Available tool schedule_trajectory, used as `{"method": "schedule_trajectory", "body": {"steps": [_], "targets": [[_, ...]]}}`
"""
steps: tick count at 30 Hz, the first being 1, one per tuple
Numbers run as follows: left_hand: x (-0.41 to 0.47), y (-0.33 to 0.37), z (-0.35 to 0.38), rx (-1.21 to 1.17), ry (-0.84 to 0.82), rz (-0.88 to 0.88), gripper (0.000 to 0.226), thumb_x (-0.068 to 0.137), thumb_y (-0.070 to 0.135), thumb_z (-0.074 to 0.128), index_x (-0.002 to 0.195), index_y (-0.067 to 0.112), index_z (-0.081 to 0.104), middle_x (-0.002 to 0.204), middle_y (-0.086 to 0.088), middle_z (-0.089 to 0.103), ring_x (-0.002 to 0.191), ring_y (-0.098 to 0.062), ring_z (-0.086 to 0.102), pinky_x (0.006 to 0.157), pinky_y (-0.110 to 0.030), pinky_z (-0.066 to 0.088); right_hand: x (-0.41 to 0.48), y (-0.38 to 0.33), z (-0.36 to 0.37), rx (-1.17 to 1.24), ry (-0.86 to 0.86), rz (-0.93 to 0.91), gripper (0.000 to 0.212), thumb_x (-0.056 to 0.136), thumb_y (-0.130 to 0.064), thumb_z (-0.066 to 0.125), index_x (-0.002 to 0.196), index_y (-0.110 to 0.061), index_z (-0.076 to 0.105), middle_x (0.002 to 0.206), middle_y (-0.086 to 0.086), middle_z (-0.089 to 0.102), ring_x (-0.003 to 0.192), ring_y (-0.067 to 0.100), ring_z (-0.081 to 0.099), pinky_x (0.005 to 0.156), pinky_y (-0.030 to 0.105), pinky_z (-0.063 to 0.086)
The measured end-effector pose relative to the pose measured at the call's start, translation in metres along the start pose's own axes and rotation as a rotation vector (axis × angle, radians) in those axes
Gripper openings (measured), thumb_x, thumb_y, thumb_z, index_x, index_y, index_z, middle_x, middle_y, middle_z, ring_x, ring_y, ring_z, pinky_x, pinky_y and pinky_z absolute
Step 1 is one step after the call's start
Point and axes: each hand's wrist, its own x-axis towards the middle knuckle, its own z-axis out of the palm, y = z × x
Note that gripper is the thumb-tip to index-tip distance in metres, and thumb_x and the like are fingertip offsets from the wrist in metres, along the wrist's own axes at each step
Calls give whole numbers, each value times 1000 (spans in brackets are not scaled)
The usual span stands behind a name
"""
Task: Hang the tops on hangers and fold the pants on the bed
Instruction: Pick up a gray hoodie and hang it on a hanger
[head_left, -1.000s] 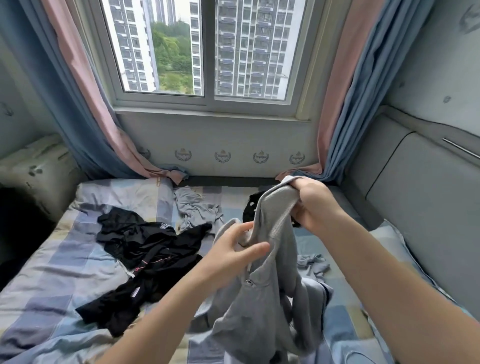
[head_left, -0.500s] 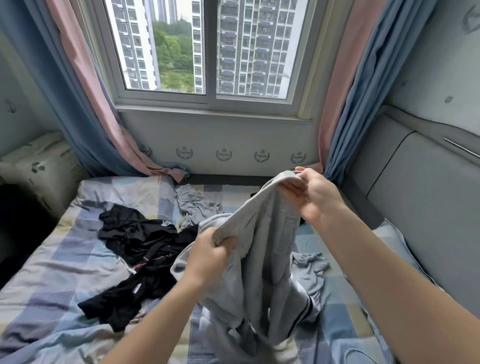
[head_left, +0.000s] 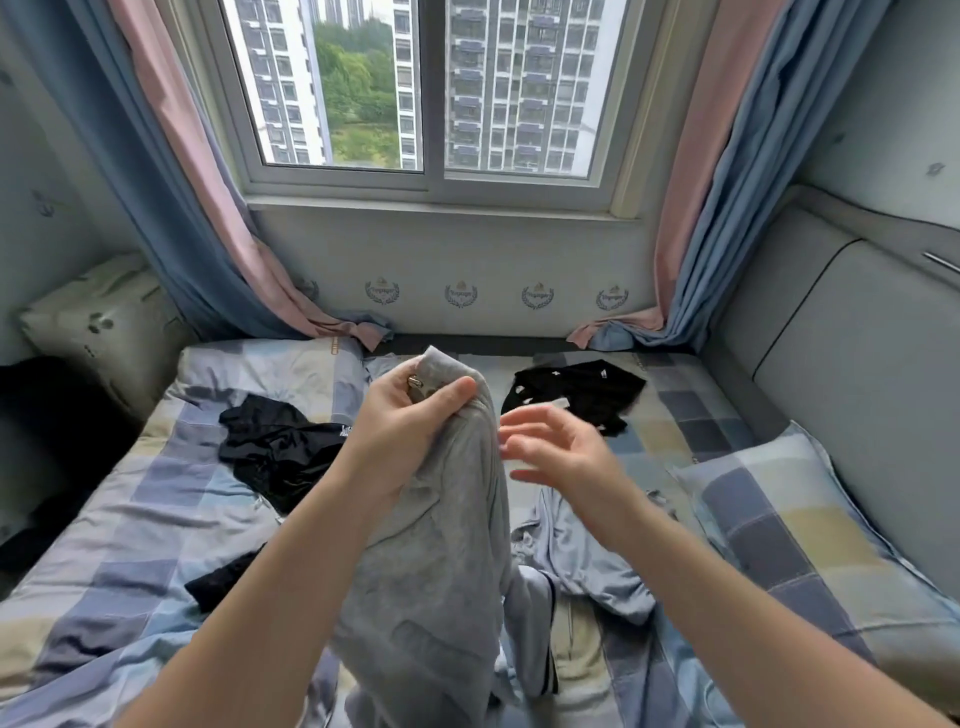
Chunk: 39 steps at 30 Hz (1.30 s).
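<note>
- The grey garment (head_left: 441, 545) is held up over the bed (head_left: 130, 519) by its top end, and its lower part is draped down to the bed near the bottom edge of the view.
- The left hand (head_left: 410, 421) is clamped on the bunched top of that garment, with the thumb laid across the cloth and the fingers curled round it.
- A small metal piece (head_left: 414, 382) is seen at the fingers of the left hand; whether it is a ring or a fastening cannot be told.
- The right hand (head_left: 561, 457) is held just to the right of the garment, with its fingers spread apart and relaxed, and nothing is gripped in it. It is blurred, so whether its fingertips touch the cloth cannot be told.
- Whether the grey garment is a top or a pair of pants cannot be told.
- A black garment (head_left: 275, 447) is crumpled on the left part of the bed.
- A second black garment (head_left: 576, 389) is spread at the far side of the bed, beyond the right hand.
- A light blue garment (head_left: 582, 556) is crumpled on the bed under the right forearm, just beside the hanging grey cloth.
- A checked pillow (head_left: 779, 530) is set at the right, against the padded headboard (head_left: 857, 364).
- Above the far wall a window (head_left: 434, 93) is flanked by pink and blue curtains (head_left: 182, 208).
</note>
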Motion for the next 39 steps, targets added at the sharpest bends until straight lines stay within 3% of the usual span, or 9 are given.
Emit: {"method": "schedule_trajectory", "body": {"steps": [4, 7, 12, 18, 22, 27, 30, 34, 39], "targets": [[-4, 9, 9, -15, -14, 24, 23, 86, 20, 73, 95, 0, 65, 85, -20, 63, 79, -28, 58, 75, -42, 49, -5, 23, 26, -122, -127, -124, 29, 90, 2, 62, 116, -9, 66, 110, 11, 72, 106, 26, 68, 92, 37, 56], [-6, 12, 14, -32, -1, 30, 13, 92, 10, 70, 96, -1, 65, 84, -13, 64, 77, -23, 58, 71, -33, 49, -3, 46, 38, -266, 7, -164, 13, 84, -8, 64, 88, -18, 69, 82, -4, 72, 79, 17, 66, 71, 33, 55], [-7, 14, 5, -1, 45, 63, 18, 93, 8, 67, 101, -7, 63, 85, -15, 63, 77, -22, 59, 69, -32, 51, 3, 98, 31, -618, 19, 95, 31, 80, -10, 63, 56, -24, 50, 55, -11, 54, 63, 13, 47, 52, 28, 35], [-6, 8, -19, 51, 209, 16, 16, 92, 11, 69, 99, -2, 66, 82, -9, 68, 73, -17, 65, 64, -27, 57, 4, 127, -4, -631, 93, 239, 22, 80, -12, 66, 66, -16, 49, 62, -4, 54, 64, 13, 45, 56, 33, 32], [8, -10, -43, 233, 332, -93, 20, 89, 29, 74, 101, 14, 68, 93, -4, 74, 87, -21, 70, 81, -44, 58, 5, 131, -31, -396, 150, 217, 43, 76, -45, 72, 73, -4, 57, 65, 0, 57, 65, 13, 48, 59, 36, 38], [9, -26, -44, 480, 121, -299, 103, 67, 65, 78, 150, 24, 34, 150, -1, 47, 136, -20, 47, 112, -47, 41, 4, 87, -48, -127, 302, 199, 62, 86, -51, 69, 83, 11, 60, 74, 19, 60, 70, 26, 54, 65, 45, 44], [2, -35, -23, 547, -14, -236, 86, 86, 44, 75, 156, 27, 27, 148, 9, 40, 137, -13, 40, 113, -34, 36, 10, 74, -49, -18, 341, 216, 96, 62, -82, 71, 85, 10, 54, 80, 13, 52, 72, 27, 46, 66, 43, 35], [-10, -57, 2, 586, -436, -370, 62, 82, 47, 77, 137, 30, 54, 127, 10, 65, 110, -3, 64, 101, -33, 52, 5, 27, -26, 147, 420, 279, 37, 94, -46, 64, 90, -9, 58, 85, 17, 53, 79, 33, 51, 72, 46, 42], [-30, -104, 21, 698, -452, -448, 80, 55, 64, 76, 124, 33, 51, 117, 15, 61, 105, -5, 63, 94, -39, 54, 2, -3, -18, 223, 393, 233, 40, 101, -37, 55, 93, 0, 69, 91, 18, 74, 87, 32, 72, 85, 46, 58]]}}
